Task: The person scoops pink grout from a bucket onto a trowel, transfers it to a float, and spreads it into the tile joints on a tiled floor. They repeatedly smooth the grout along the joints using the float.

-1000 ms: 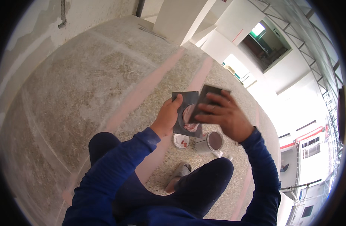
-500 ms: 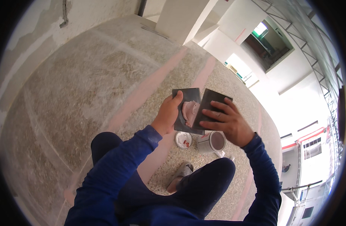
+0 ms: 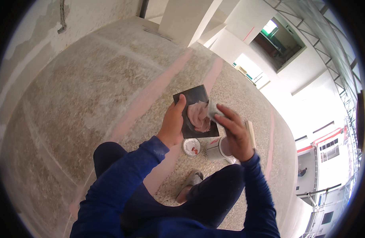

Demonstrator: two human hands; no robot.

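My left hand grips a dark, flat rectangular spreader plate, thumb on top along its left edge. A mound of pinkish putty lies on its face. My right hand is closed on a second spreader plate, tilted nearly edge-on and blurred, its greyish edge at the right side of the putty. Below the hands stands an open tin can, partly covered by my right hand. Left of it, a round lid holds whitish residue and red bits.
Pink filled stripes cross the rough speckled floor. A pale strip shows beside my right hand; what it belongs to is unclear. My knees and a shoe are close to the can. A pillar and walls stand beyond.
The right-hand plate has turned from face-up to nearly edge-on, and that hand has shifted slightly down and left. The left-hand plate has tilted, and the putty on it looks more spread out.
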